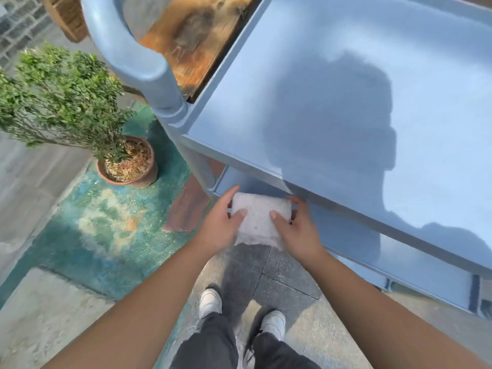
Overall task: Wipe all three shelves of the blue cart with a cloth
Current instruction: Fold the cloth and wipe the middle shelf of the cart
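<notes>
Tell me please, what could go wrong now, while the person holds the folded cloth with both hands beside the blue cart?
1. Both hands, left hand and right hand, pinch the white cloth in the air below the top shelf; it may slip and pick up dirt from the floor.
2. The potted plant stands close to the cart's corner; reaching low may knock it.

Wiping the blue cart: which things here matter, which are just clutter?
Job:
cloth, folded, held by left hand and right hand
blue cart: top shelf, lower shelf edge below it

Clutter:
potted plant
wooden board behind the cart handle
</notes>
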Tool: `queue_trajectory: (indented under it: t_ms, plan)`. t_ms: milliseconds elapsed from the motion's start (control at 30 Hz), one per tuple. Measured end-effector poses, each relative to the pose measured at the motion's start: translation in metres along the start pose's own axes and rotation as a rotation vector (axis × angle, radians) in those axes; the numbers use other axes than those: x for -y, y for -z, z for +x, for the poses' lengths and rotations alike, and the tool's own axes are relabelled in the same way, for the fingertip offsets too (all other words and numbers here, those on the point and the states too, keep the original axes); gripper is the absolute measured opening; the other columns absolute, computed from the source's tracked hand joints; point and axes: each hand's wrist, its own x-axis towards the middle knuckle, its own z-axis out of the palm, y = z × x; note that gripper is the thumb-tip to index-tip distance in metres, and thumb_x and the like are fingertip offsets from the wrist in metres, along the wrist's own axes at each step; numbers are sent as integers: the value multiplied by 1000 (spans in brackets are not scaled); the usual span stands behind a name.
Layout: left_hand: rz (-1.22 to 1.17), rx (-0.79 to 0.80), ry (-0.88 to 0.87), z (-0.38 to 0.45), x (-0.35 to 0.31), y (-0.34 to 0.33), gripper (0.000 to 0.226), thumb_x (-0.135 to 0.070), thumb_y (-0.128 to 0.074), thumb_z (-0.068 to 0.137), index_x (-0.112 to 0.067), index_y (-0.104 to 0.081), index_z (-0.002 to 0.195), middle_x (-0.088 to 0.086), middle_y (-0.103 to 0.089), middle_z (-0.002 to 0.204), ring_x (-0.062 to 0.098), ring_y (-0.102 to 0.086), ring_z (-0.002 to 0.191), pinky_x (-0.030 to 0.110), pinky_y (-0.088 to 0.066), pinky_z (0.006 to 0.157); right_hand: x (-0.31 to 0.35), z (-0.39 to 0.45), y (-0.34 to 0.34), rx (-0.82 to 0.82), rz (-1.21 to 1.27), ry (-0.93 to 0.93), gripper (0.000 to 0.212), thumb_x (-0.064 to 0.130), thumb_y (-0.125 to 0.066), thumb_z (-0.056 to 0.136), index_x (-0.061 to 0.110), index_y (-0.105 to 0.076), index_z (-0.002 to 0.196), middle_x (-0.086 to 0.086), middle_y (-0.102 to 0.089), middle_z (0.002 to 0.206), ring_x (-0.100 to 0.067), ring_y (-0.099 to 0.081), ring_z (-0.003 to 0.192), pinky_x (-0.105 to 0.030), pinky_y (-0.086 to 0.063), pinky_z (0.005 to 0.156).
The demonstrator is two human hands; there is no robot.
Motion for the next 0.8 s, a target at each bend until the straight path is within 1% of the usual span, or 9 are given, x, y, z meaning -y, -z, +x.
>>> queue_trajectory:
  t_ms: [133, 233, 300, 367, 433, 500, 567, 667, 800]
  plan:
    - [222, -107, -56, 64, 41, -4, 47, -21, -59, 95, -25, -45, 140, -4, -56, 122, 18, -59, 100, 30, -48, 85, -39, 67, -39, -4, -81, -19, 39, 43, -70, 84, 35, -40, 108, 8, -62, 100, -21, -62, 93, -29, -44, 75]
    - [331, -64, -97, 100, 65, -5, 54, -20, -60, 91, -22, -44, 142, -1, -52, 130, 19, -50, 120, 21, -36, 89, -56, 104, -61, -5, -83, 7, 40, 35, -72, 83, 30, -44, 112, -1, -64, 111, -26, -63, 101, -38, -51, 82]
    - [428, -38, -154, 121, 80, -8, 66, -19, -61, 89, -15, -33, 149, 7, -44, 137, 20, -38, 130, 16, -27, 91, -65, 127, -72, -64, -141, 78, 45, 32, -72, 82, 21, -48, 118, -6, -66, 114, -29, -63, 103, -31, -47, 81]
    - [549, -1, -197, 136, 91, -11, 71, -14, -57, 87, -8, -24, 150, 14, -39, 139, 26, -34, 131, 22, -26, 97, -71, 148, -79, -89, -334, 150, 50, 36, -71, 82, 17, -47, 122, -9, -64, 117, -30, -61, 106, -30, -44, 80]
    - [761, 17, -238, 147, 98, -13, 68, -20, -56, 84, -2, -27, 143, 16, -42, 132, 35, -38, 124, 34, -29, 100, -78, 164, -80, -79, -719, 210, 59, 53, -62, 82, 23, -42, 129, -5, -52, 133, -28, -51, 119, -36, -44, 89]
    - [845, -7, -322, 155, 99, -12, 66, -32, -51, 76, 1, -40, 132, 18, -48, 126, 37, -41, 120, 39, -28, 104, -82, 174, -80, -54, -947, 377, 75, 67, -45, 80, 31, -30, 144, 2, -28, 155, -24, -28, 139, -41, -32, 108]
    - [701, -68, -439, 161, 101, -12, 73, -32, -46, 69, 3, -47, 132, 24, -46, 138, 36, -36, 134, 35, -15, 115, -84, 179, -89, 33, -1021, 707, 80, 71, -37, 79, 33, -26, 148, -2, -21, 160, -27, -16, 145, -47, -20, 115]
    - [605, -163, -502, 170, 103, -19, 70, -30, -43, 76, -10, -44, 143, 22, -35, 150, 33, -25, 143, 34, -6, 119, -84, 191, -108, 85, -1072, 1061, 74, 64, -46, 83, 22, -39, 144, -12, -36, 152, -32, -29, 141, -52, -30, 109]
    - [858, -212, -430, 177, 108, -32, 73, -59, -38, 81, -27, -40, 146, 22, -28, 153, 35, -31, 139, 39, -24, 115, -85, 202, -113, -2, -946, 1190, 62, 59, -52, 82, 25, -47, 134, 1, -49, 135, -22, -42, 125, -43, -49, 85]
